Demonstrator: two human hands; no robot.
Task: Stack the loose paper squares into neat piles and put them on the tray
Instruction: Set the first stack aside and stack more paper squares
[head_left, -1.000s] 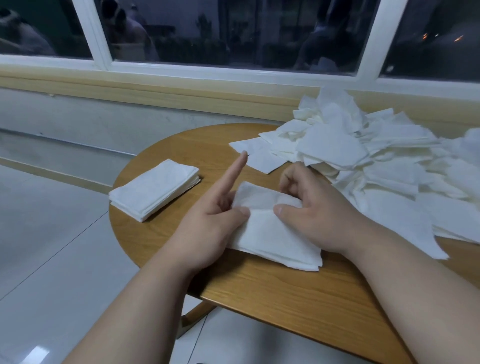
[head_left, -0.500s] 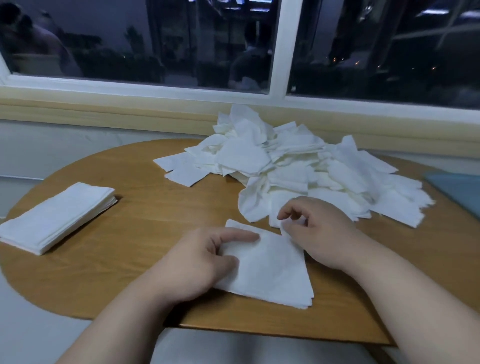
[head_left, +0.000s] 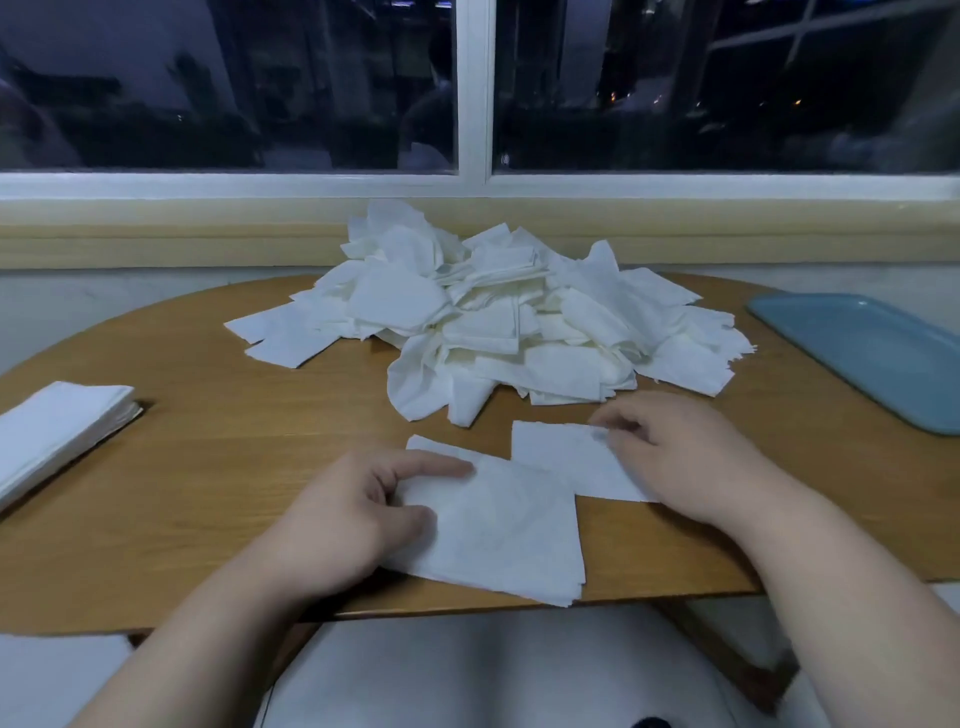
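Pinching one paper square (head_left: 566, 462) by its far corner, our right hand (head_left: 675, 457) keeps it low on the table (head_left: 208, 467), right up against the small pile (head_left: 498, 530). Our left hand (head_left: 358, 509) presses that pile down, index finger laid straight. Loose heap (head_left: 493, 322) behind, blue tray (head_left: 857, 353) off right, neat stack (head_left: 57, 426) far left.

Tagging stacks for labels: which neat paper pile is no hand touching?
The left-edge pile: it lies alone. The left hand rests on the front pile; the right hand pinches a single square.
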